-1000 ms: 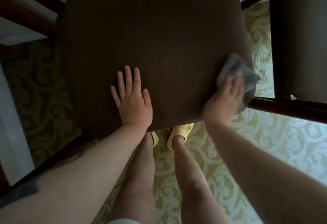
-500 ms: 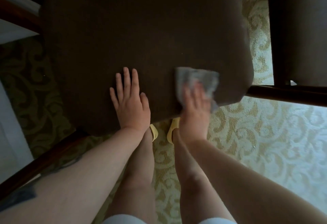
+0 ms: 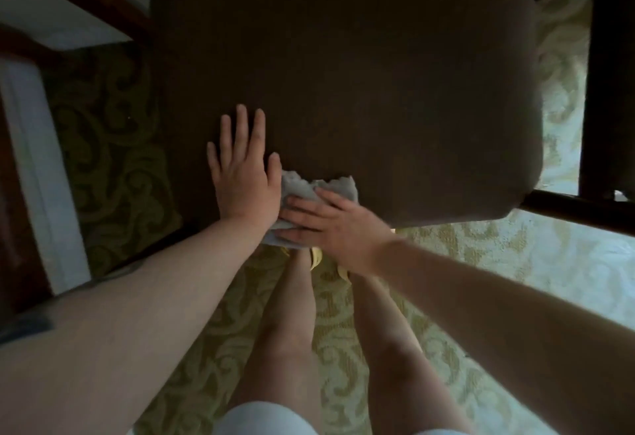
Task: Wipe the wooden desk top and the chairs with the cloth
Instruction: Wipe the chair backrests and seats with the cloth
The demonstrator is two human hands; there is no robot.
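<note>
A chair with a dark brown padded seat (image 3: pixel 343 73) fills the upper middle of the head view. My left hand (image 3: pixel 242 173) lies flat on the seat near its front edge, fingers straight. A crumpled grey cloth (image 3: pixel 309 189) sits at the seat's front edge right beside that hand. My right hand (image 3: pixel 330 221) presses the cloth down with straight fingers pointing left, touching the left hand's wrist side.
A second dark chair (image 3: pixel 611 73) stands at the right, with a dark wooden rail (image 3: pixel 577 209) between the two. Patterned carpet (image 3: pixel 481 280) covers the floor. White and wooden furniture edges (image 3: pixel 41 166) run along the left. My legs and yellow slippers (image 3: pixel 316 257) are below the seat.
My right hand has swept the cloth leftward along the seat's front edge, from the right corner to beside my left hand. The left hand has stayed flat on the seat.
</note>
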